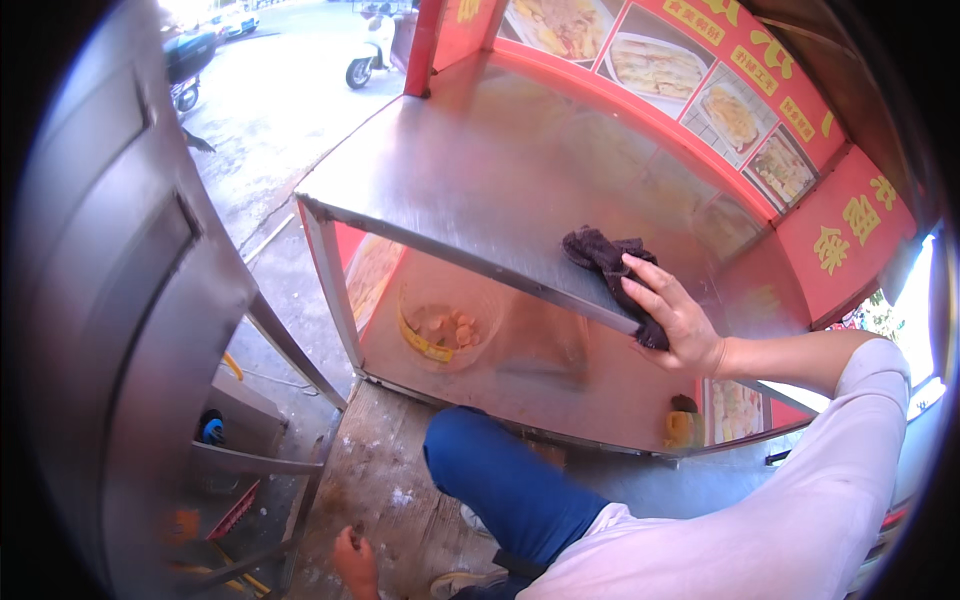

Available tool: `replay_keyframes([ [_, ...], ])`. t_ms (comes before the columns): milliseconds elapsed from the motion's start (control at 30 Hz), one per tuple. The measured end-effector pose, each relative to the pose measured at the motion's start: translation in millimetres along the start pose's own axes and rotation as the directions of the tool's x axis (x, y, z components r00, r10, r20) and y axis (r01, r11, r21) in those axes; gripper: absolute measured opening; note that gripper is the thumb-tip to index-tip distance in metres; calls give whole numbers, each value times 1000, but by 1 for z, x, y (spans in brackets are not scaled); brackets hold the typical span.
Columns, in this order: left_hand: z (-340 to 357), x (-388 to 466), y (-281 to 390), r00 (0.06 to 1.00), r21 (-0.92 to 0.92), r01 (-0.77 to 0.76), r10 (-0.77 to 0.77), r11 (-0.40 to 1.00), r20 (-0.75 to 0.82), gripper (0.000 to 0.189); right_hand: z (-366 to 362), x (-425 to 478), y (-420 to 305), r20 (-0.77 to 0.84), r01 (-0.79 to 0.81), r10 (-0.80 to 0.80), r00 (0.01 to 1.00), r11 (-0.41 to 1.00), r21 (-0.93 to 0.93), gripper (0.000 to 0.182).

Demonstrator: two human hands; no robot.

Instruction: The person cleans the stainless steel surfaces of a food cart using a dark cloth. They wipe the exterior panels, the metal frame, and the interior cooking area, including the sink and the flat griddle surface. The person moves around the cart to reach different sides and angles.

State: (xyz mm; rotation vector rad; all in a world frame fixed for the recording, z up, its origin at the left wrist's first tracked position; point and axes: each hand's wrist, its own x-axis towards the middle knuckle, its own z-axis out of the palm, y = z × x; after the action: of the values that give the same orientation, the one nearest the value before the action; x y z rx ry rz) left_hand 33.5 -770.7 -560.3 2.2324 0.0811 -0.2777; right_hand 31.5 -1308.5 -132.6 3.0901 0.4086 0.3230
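Observation:
A dark brown cloth (600, 255) lies bunched on the stainless steel counter (480, 180) of a food stall, near its front edge. My right hand (679, 319) presses on the cloth, its fingers spread over it, and part of the cloth hangs over the edge. Low at the bottom of the view, my left hand (356, 562) hangs above the floor, away from the counter; its fingers look loosely curled, and whether it holds anything cannot be told.
Under the counter, a shelf bears a clear plastic tub (450, 326) with some round pieces inside and a yellow container (681, 429). A red signboard (660, 67) with food pictures borders the far side. Metal panels (150, 262) stand at left, and a scooter (375, 45) outside.

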Motion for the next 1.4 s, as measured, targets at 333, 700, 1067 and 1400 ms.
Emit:
replay_keyframes([
  [333, 47, -75, 7, 997, 7, 11, -12, 1000, 75, 22, -5, 6, 7, 100, 22, -41, 994, 983, 180, 91],
  [700, -99, -203, 220, 995, -92, 96, -94, 991, 26, 23, 2, 11, 14, 157, 18, -37, 987, 992, 121, 86],
  [1067, -109, -647, 181, 657, 274, 629, -686, 728, 313, 23, 47, 210, -50, 23, 259, -259, 966, 966, 2, 72],
  [1400, -62, -643, 238, 534, 65, 818, -796, 572, 287, 24, 95, 267, -85, -291, 296, -258, 921, 950, 95, 58],
])
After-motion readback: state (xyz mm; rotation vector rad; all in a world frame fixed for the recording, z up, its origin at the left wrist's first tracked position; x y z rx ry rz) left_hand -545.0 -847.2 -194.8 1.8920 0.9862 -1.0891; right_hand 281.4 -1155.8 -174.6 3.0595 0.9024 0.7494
